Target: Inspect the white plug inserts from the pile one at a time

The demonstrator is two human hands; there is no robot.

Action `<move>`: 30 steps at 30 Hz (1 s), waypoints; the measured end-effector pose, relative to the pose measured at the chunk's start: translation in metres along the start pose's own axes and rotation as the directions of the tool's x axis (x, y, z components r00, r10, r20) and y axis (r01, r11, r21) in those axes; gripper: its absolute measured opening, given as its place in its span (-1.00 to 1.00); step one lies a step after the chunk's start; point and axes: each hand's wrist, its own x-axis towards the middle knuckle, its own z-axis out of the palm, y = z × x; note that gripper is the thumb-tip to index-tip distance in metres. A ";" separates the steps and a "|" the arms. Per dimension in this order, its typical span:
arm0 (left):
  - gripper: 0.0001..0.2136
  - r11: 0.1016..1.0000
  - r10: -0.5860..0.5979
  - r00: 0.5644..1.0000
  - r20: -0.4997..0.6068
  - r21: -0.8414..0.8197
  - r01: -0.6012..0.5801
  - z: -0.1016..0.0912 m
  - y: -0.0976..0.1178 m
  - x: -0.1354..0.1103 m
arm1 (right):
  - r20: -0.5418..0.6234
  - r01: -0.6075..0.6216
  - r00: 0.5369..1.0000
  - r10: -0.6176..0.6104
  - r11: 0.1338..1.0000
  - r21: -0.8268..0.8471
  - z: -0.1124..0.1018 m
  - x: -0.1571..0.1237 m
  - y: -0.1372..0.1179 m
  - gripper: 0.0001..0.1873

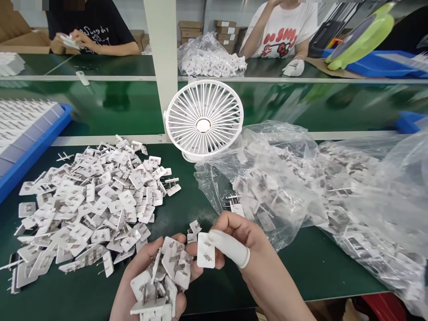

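Head view: below the fan (203, 119), close to the camera, the right hand (257, 263) pinches 1 plug plate (205, 250) between the fingers behind it and the thumb, which wears a white finger cot (231, 249). The grip is closed narrowly on the plate's right edge. Just left of it, also below the fan, the left hand (132, 274) lies palm-up, cupped around a handful of plates (162, 278) with the fingers loosely curled under them.

Each plate looks very light and stiff, a hard plastic piece that should neither bend nor crush. The smooth faces may slip on bare skin, and the rubbery cot probably helps there. The 2 prongs look thin enough to prick or snag, so the flat edges seem the safest place to hold, with the prongs pointing away from the fingertips. Piled plates appear to interlock by their prongs, so lifting 1 may drag others along.

The held plate is small, white and roughly square with rounded corners, and 2 short grey marks show on its face.

Down and left of the fan lies a loose heap (90, 205) of such plates on the green table (197, 209). Down and right of the fan sits a clear bag (301, 178) holding more.
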 end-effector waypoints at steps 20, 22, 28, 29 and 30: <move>-0.76 0.999 -0.039 0.998 0.050 0.016 0.039 0.011 0.003 -0.008 | 0.102 -0.121 0.990 0.097 0.958 0.259 0.000 0.004 0.007 -0.68; -0.75 0.999 -0.032 0.996 0.077 0.006 0.032 0.010 0.003 -0.008 | 0.087 -0.067 0.995 0.047 0.967 0.247 -0.001 0.003 0.007 -0.71; -0.75 1.000 -0.021 0.998 0.067 0.012 0.020 0.011 0.001 -0.006 | 0.039 0.090 0.995 -0.094 0.991 0.102 -0.004 0.001 0.011 -0.83; -0.75 1.000 -0.015 0.998 0.054 0.013 0.015 0.011 0.001 -0.007 | 0.047 0.113 0.992 -0.118 0.989 0.094 -0.004 0.000 0.012 -0.84; -0.75 1.000 -0.012 0.999 0.047 0.015 0.011 0.011 0.001 -0.007 | 0.057 0.133 0.989 -0.138 0.987 0.086 -0.004 -0.001 0.011 -0.85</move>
